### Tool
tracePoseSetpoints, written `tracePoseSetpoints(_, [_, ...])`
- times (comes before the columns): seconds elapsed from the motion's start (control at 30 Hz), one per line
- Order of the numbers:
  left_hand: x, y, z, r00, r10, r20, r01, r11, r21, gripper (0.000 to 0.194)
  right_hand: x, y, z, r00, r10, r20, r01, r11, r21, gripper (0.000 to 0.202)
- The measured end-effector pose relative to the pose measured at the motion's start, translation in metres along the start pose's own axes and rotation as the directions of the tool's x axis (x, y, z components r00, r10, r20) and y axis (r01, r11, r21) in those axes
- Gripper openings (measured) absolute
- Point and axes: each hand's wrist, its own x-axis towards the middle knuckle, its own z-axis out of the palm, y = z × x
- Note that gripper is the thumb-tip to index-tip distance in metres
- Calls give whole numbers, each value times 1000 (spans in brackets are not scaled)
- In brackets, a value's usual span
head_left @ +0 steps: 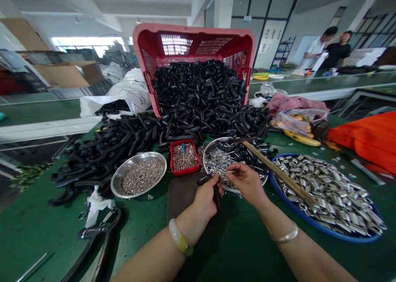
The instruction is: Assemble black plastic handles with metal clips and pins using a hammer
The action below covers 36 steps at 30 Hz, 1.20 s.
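My left hand (206, 197) is closed around a black plastic handle piece (218, 197), which points down toward the table. Close beside it, my right hand (244, 182) has thumb and fingers pinched together; whatever is between them is too small to make out. Both hands are over the near edge of a white round tray (266, 178) with black-headed bolts and small clear and metal parts. Under the left hand's side lies a dark flat pad (179, 197). A hammer's wooden handle (278, 172) slants from that tray onto a blue basin (340, 233) of metal springs (331, 195).
A tipped red crate (194, 30) spills black plastic parts (201, 88) across the back. Left stand a metal bowl (116, 187) and a red box (185, 172) of small metal pieces. Black-handled pliers-like tool (105, 236) lies front left. Bananas (301, 138) and orange cloth (368, 137) are right; two people stand beyond.
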Motion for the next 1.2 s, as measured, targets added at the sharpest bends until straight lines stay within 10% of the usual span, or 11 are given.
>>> tracePoseSetpoints(0.3, [-11, 12, -25, 978, -128, 164, 12, 821, 570, 31, 13, -39, -2, 939, -178, 294, 235, 956, -172, 28])
tracePoseSetpoints(0.77, [-13, 20, -37, 958, -214, 190, 71, 822, 565, 21, 14, -52, 8, 847, -199, 493, 385, 869, -312, 25])
tracePoseSetpoints(1.0, [-22, 24, -39, 912, -289, 292, 23, 745, 666, 20, 31, -21, 4, 788, 97, 609, 27, 981, -191, 18])
tracePoseSetpoints(1.1, [-21, 32, -45, 847, -391, 359, 165, 837, 522, 19, 33, -2, -5, 849, 159, 505, -75, 980, -182, 25])
tracePoseSetpoints(1.2, [-14, 41, -50, 817, -408, 407, 313, 907, 281, 16, 25, 2, -18, 925, 49, 377, 130, 892, -433, 19])
